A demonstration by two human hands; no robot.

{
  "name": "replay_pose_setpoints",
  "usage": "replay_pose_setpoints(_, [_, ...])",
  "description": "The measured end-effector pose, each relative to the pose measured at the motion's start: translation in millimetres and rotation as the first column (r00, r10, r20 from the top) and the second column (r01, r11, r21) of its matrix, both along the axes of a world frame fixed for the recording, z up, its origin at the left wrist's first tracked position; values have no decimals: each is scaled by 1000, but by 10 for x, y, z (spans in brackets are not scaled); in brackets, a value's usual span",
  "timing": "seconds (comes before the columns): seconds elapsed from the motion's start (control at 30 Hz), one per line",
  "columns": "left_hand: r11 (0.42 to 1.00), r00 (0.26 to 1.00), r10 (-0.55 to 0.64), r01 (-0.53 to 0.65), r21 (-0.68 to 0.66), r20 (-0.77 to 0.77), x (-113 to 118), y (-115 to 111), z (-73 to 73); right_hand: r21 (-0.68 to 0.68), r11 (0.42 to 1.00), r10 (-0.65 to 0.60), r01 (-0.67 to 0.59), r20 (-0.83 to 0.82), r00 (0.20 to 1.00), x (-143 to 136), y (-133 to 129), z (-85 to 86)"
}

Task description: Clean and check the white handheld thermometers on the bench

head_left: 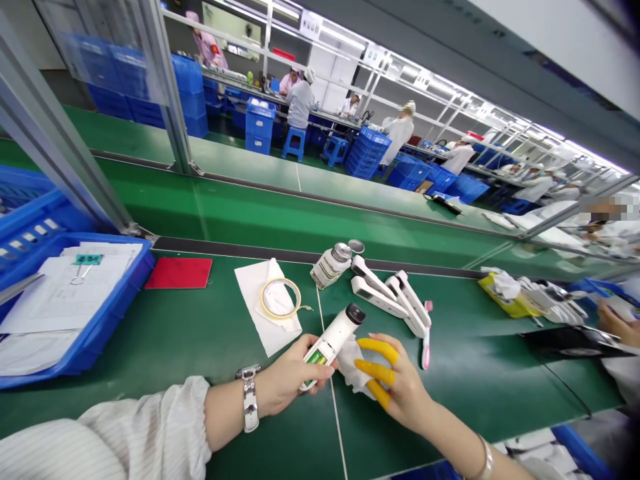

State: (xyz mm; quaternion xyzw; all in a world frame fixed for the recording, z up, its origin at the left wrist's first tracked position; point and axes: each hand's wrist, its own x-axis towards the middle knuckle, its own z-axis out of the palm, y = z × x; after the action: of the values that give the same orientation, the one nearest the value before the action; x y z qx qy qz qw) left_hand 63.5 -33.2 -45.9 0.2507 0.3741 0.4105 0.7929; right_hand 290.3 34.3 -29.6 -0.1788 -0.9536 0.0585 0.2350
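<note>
My left hand (283, 377), with a watch at the wrist, is wrapped round a white handheld device (341, 331) with a black tip. The device tilts up and away to the right; its battery compartment is uncovered and shows green batteries (319, 359). Yellow finger cots cover several fingers of my right hand (407, 387), which grips a crumpled white wipe (353, 370) close beside the device. Whether the wipe touches the device I cannot tell. Beyond my hands, several similar white devices (383, 297) lie in a pile, with a pink-and-white brush-like item (426, 350) beside them.
A metal bottle (331, 265) stands near the bench's back edge, its round lid (356, 246) behind. A tape roll (263, 303) lies on white paper (250, 287). Left are a red card (179, 273) and a blue bin (107, 323) of papers. Another person's hand (617, 323) is at right.
</note>
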Motion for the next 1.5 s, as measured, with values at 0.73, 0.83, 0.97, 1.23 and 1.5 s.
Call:
replay_pose_setpoints(0.73, [812, 435, 286, 363, 457, -854, -14, -33, -51, 114, 951, -263, 288, -197, 944, -54, 408, 360])
replay_pose_setpoints(0.83, [798, 433, 290, 383, 465, -854, -13, -40, -59, 29, 958, -282, 284, -50, 958, -180, 339, 205])
replay_pose_setpoints(0.97, [793, 429, 285, 396, 462, -857, -24, -46, -62, -91, 963, -244, 252, 87, 966, -461, 24, 5])
replay_pose_setpoints(1.23, [793, 444, 286, 387, 470, -849, -26, -37, -17, -210, 939, -253, 274, 122, 960, -518, -26, 45])
replay_pose_setpoints(1.5, [808, 413, 280, 386, 446, -866, -9, -59, 2, -245, 933, -237, 263, 130, 963, -616, -147, -8])
